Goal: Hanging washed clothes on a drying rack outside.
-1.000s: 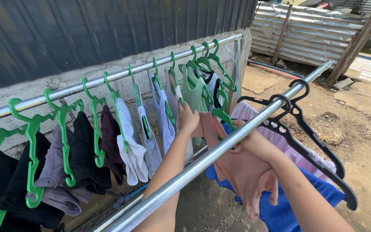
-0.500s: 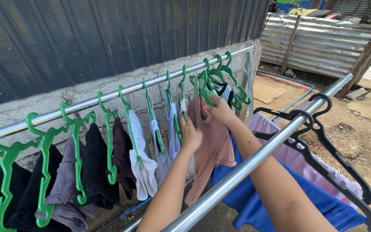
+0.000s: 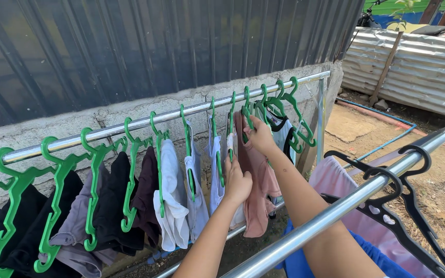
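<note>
- Salmon-pink garment [image 3: 257, 180] hanging from a green hanger [image 3: 248, 110] on the far rail [image 3: 145, 122], between the two hands.
- Right hand [image 3: 260, 136] up at the garment's top edge, fingers [image 3: 251, 125] pinched shut on the pink cloth and the hanger just under its hook.
- Left hand [image 3: 236, 183] lower down, just left of the pink cloth, fingers [image 3: 231, 166] curled closed around a white garment [image 3: 231, 146]; exact grip hidden behind the knuckles.
- Just right of the right fingers: more green hangers crowded together, a black-and-white top [image 3: 284, 134] beneath them.
- Left of the left fingers, in order outward: pale lilac pieces [image 3: 197, 201], a white shirt [image 3: 172, 206], a dark maroon piece [image 3: 148, 190], black clothes [image 3: 112, 201], a grey garment [image 3: 75, 231], each on a green hanger.
- Nearer than both hands: a second metal rail [image 3: 346, 206] crossing over the forearms, black hangers [image 3: 408, 206] on it, carrying pink cloth [image 3: 336, 180] and blue cloth [image 3: 372, 247].
- Beyond the fingers: a low concrete wall [image 3: 78, 123] under dark corrugated sheeting [image 3: 155, 46].
</note>
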